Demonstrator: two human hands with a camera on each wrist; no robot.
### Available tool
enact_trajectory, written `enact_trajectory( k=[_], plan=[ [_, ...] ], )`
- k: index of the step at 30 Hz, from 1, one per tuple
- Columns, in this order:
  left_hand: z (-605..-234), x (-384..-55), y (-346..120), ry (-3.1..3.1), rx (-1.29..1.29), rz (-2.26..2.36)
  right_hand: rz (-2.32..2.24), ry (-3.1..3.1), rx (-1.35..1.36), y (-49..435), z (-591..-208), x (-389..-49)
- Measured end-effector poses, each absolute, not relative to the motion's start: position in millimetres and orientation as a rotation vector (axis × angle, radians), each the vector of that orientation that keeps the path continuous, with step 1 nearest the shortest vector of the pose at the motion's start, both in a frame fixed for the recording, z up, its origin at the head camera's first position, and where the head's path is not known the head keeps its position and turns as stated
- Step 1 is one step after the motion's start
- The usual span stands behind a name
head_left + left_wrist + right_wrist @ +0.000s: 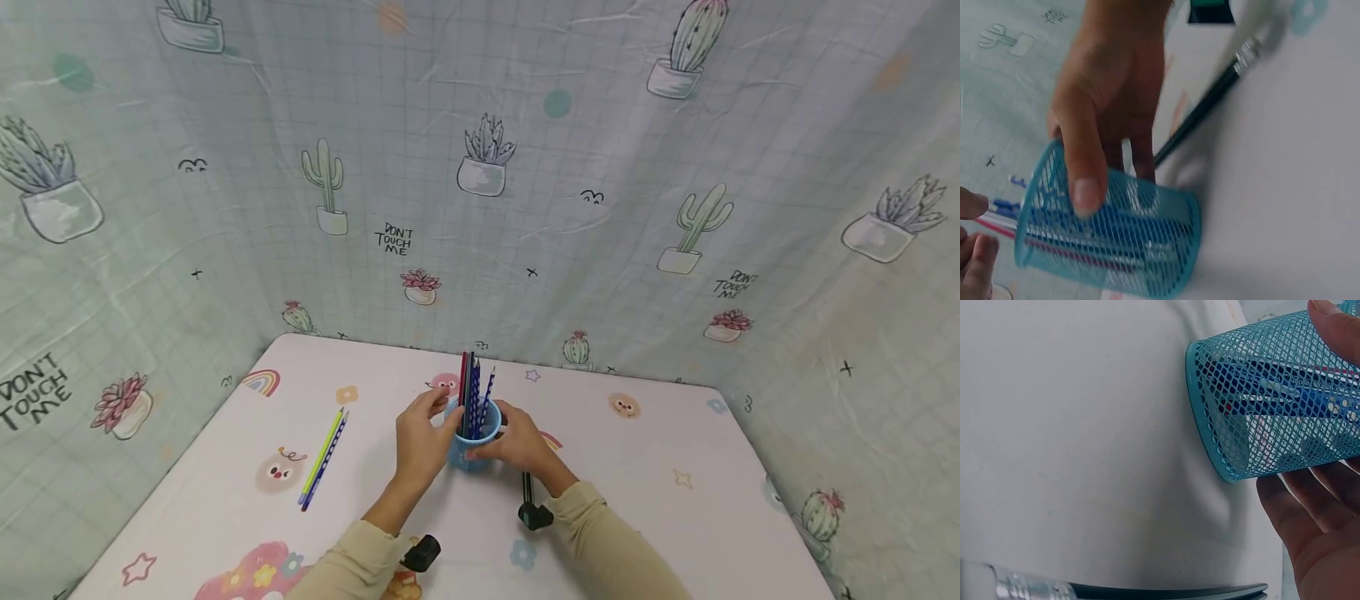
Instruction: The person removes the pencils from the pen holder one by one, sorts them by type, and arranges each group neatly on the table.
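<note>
Two beige long sleeves lie nearest, reaching in over the front part of a white table printed with pastel figures; a small black camera sits on the left wrist. Toward the table's left edge lie a yellow-green pencil and a dark blue pencil with white dots, side by side, sharpened ends toward the far edge. The left hand has thumb and fingers apart and partly bent beside slim red, black and dotted blue pencils; whether it pinches any cannot be told. These stand in a light blue wire-mesh cup, midway between the side edges, nearer the far edge. The right hand grips the cup's right side, thumb in front, fingers around it. Below that wrist, a dark slender rod with a silvery band lies on the table.
</note>
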State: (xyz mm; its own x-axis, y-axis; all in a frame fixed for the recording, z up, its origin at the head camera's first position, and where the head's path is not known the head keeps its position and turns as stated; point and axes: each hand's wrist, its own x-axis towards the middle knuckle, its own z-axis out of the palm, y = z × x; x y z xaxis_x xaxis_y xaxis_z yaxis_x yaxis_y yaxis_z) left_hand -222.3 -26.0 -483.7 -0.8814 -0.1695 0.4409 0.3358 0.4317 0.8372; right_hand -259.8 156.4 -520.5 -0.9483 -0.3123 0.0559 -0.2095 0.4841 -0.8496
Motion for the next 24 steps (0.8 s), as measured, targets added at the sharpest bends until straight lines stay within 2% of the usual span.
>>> enact_trajectory(
  k=[6,14,24],
  plan=[
    [-476.0,-225.2,-8.5,-2.33,-0.205,-1.581,-1.452,2.647,-0.508,156.0,-521.5,-260.8],
    [-473.8,-234.3,4.6,-2.438,-0.062,-1.415,-1.483,2.643,-0.494,155.3,-522.1,-261.2],
    [-474.0,-249.2,15.6,-2.539,-0.08,-1.163,-1.484,2.649,-0.476,156.2,-521.5,-262.3]
  ],
)
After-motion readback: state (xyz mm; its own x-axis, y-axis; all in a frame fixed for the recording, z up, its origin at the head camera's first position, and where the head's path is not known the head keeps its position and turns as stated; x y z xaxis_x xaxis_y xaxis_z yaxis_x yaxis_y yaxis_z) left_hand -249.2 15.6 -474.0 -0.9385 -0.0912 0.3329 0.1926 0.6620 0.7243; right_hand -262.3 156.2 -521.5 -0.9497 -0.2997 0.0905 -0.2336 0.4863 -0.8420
